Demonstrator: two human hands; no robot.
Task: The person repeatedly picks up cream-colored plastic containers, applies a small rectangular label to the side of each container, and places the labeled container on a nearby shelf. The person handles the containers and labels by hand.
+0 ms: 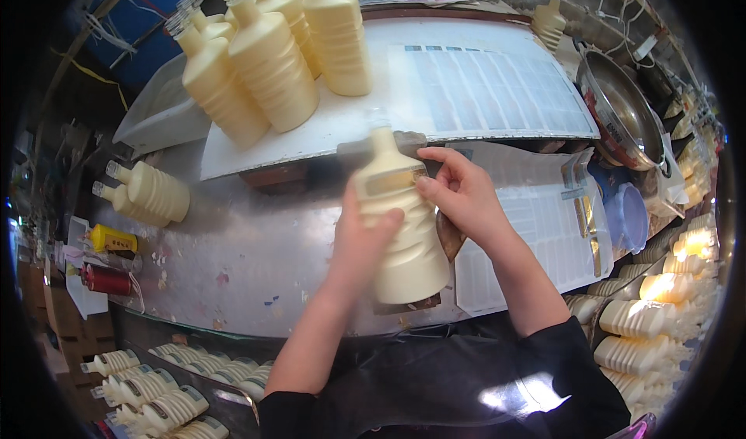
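Observation:
A cream-coloured plastic bottle (410,237) with ribbed sides and a clear neck leans slightly in front of me. My left hand (361,233) is closed round its left side, thumb across the front, slightly blurred by motion. Across the bottle's shoulder lies a narrow, shiny label (395,180). My right hand (458,194) is at the label's right end, its thumb against it and its index finger raised above; the other fingers curl in. Behind the bottle, a dark support (361,155) is partly hidden.
Several cream bottles (268,74) stand on the white board (388,43) at the back left, near a sheet of clear labels (489,89). Another label sheet (528,229) lies right. Two bottles (155,194) lie left. A metal pan (622,101) and purple basin (625,217) are right.

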